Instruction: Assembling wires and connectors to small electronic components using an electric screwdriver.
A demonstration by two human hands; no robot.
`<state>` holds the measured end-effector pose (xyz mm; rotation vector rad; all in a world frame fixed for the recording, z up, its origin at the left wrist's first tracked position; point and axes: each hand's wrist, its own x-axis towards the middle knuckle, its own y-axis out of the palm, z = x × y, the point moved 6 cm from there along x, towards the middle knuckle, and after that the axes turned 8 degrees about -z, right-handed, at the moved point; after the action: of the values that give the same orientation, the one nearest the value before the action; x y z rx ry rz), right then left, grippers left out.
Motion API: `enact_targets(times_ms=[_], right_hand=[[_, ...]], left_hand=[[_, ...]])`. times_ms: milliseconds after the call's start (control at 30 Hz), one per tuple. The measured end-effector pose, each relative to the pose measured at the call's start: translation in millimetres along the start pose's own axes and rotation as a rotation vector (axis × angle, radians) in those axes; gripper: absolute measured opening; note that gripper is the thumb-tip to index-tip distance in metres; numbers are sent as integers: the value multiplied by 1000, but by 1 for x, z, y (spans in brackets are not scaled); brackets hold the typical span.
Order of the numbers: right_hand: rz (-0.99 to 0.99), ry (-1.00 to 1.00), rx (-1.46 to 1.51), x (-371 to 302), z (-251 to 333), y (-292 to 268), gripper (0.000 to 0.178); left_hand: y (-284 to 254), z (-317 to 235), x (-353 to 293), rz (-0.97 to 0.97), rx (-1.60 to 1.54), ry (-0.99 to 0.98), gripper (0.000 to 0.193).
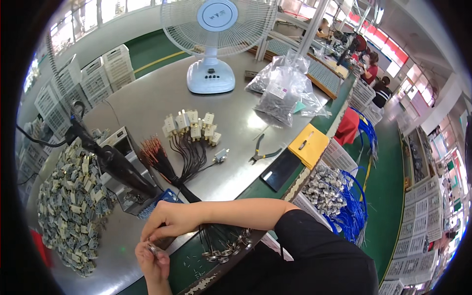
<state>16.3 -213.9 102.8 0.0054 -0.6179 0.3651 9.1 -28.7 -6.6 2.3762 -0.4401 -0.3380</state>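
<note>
My left hand [151,260] comes up from the lower edge with its fingers closed round a small shiny metal part [154,248]. Just above it, my right hand [172,219] reaches across from the right. Its thumb and fingers are pinched together close to that part; what they grip is hidden. Beneath my right forearm runs a bundle of black wires [186,185]. Cream plug-like connectors [195,124] and bare coppery ends [153,150] lie at its far side, rounded metal parts [227,251] at its near side. A lone grey connector [221,156] lies apart to the right.
A large heap of grey connectors [73,201] covers the left. A black corded tool [120,167] leans over a metal box beside it. Cutting pliers [263,150], a phone [280,170] and a yellow pad [309,146] lie rightward. Clear bags [280,101] and a fan [211,76] stand behind.
</note>
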Motion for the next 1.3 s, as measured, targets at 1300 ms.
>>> enact_targets(times_ms=[1300], right_hand=[[46, 567, 2, 5, -18, -4, 31]], left_hand=[[26, -33, 19, 49, 309, 96, 28]])
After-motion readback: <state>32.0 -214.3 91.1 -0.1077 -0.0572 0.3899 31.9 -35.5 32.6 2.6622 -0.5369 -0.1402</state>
